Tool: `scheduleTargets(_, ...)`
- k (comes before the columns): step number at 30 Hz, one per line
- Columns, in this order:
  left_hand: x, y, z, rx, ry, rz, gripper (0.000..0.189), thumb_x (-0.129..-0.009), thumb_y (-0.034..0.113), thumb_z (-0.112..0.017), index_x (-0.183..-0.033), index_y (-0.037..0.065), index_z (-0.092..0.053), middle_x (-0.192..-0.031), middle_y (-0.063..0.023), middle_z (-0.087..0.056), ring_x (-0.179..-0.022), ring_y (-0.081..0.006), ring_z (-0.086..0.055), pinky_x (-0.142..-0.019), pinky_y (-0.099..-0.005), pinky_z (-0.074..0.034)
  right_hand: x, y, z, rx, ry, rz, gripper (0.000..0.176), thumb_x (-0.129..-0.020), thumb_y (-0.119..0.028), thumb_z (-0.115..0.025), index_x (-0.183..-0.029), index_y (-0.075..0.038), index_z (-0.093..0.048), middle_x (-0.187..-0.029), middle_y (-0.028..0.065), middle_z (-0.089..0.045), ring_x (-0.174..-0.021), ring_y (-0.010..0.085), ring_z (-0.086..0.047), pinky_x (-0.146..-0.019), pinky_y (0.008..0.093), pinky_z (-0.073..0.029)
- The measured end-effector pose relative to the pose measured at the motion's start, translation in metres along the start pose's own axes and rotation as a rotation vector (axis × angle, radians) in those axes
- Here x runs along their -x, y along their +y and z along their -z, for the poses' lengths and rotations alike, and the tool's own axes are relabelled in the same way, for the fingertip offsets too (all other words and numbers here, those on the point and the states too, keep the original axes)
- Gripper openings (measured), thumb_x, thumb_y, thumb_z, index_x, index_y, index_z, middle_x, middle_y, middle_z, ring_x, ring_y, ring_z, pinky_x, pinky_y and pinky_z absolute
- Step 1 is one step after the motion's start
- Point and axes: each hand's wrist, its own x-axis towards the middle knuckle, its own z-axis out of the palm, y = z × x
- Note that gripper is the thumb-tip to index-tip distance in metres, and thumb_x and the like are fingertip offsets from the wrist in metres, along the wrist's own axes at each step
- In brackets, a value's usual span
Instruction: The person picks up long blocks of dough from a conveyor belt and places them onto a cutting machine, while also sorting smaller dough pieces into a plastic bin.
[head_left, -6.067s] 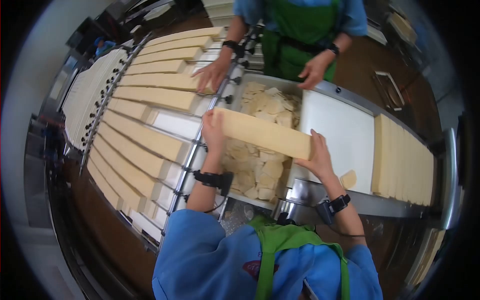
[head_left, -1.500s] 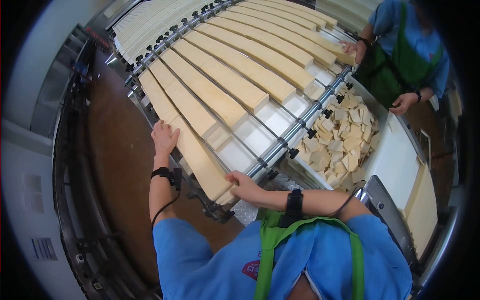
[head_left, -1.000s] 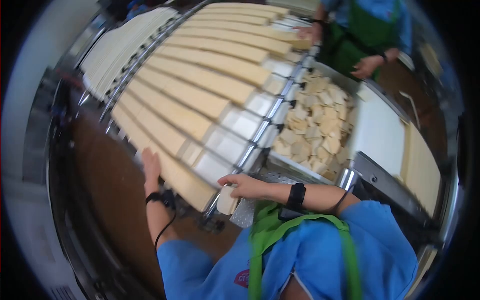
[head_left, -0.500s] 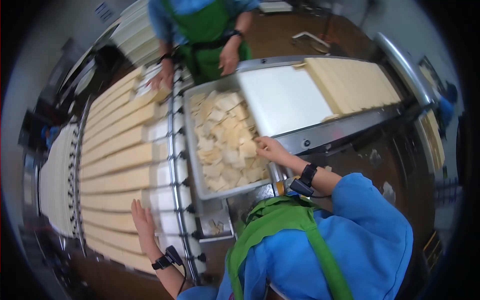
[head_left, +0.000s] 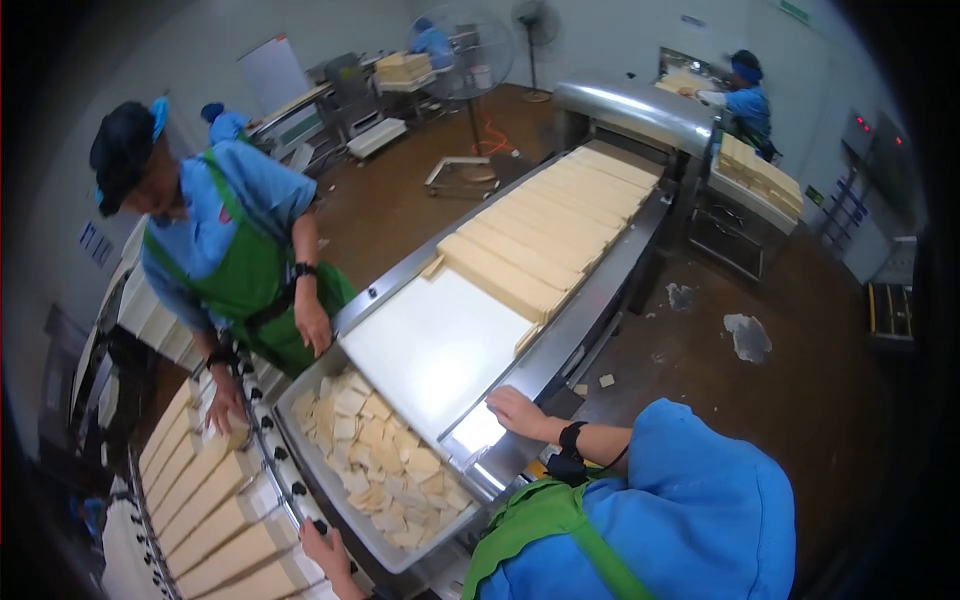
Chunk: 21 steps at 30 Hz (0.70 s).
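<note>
The right hand [head_left: 515, 410], loosely curled, rested on the conveyor's [head_left: 570, 340] edge; the left hand [head_left: 328, 550] was by the rail [head_left: 284, 491]. Neither's grip could be told. Slabs [head_left: 210, 505] lay beyond the rail, probably best handled with even support.

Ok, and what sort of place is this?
Probably a food factory floor: pale slabs lie side by side on a white belt, a bin holds flat scraps, and a worker wears a green apron.
</note>
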Motion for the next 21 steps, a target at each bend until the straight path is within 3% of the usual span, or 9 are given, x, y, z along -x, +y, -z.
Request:
scheduleTargets(4,-0.009,-0.013,-0.004,0.02,-0.05,-0.007,0.056,-0.069,0.005,-0.06,-0.122,-0.001,-0.043,-0.121,-0.0222,-0.045,-0.113,-0.0377,-0.04,-0.098,-0.0412,-0.028,0.005,0.008,-0.007,0.074,-0.032,0.052,0.025,-0.067,0.0,-0.054,-0.092,-0.001,-0.054,-0.098,0.0133,-0.053,-0.095,0.0298,-0.049,-0.084,0.0365,-0.041)
scheduleTargets(7,-0.027,0.007,-0.001,0.166,-0.144,0.026,0.039,-0.086,0.023,-0.046,-0.111,-0.007,-0.049,-0.109,-0.0271,-0.052,-0.096,-0.0397,-0.049,-0.085,-0.043,-0.037,0.002,0.002,-0.001,0.078,-0.033,0.054,0.018,-0.068,0.0,-0.055,-0.086,-0.002,-0.053,-0.095,0.0135,-0.053,-0.094,0.0295,-0.049,-0.083,0.0363,-0.041)
scheduleTargets(8,-0.026,0.003,-0.007,0.187,-0.026,-0.035,0.035,-0.083,0.018,-0.05,-0.107,-0.007,-0.05,-0.099,-0.0259,-0.055,-0.086,-0.0392,-0.05,-0.078,-0.0432,-0.038,0.0,-0.001,0.003,0.062,-0.027,0.054,0.019,-0.067,0.001,-0.055,-0.085,-0.002,-0.052,-0.097,0.0129,-0.052,-0.095,0.0289,-0.049,-0.083,0.0356,-0.041)
scheduleTargets(21,-0.033,0.031,-0.005,0.085,0.014,0.02,0.037,-0.079,0.013,-0.052,-0.111,-0.005,-0.048,-0.106,-0.0246,-0.052,-0.094,-0.038,-0.047,-0.084,-0.0421,-0.035,-0.002,-0.007,0.009,0.069,-0.038,0.037,0.019,-0.068,0.0,-0.053,-0.086,-0.002,-0.053,-0.098,0.0117,-0.051,-0.096,0.027,-0.048,-0.084,0.034,-0.04)
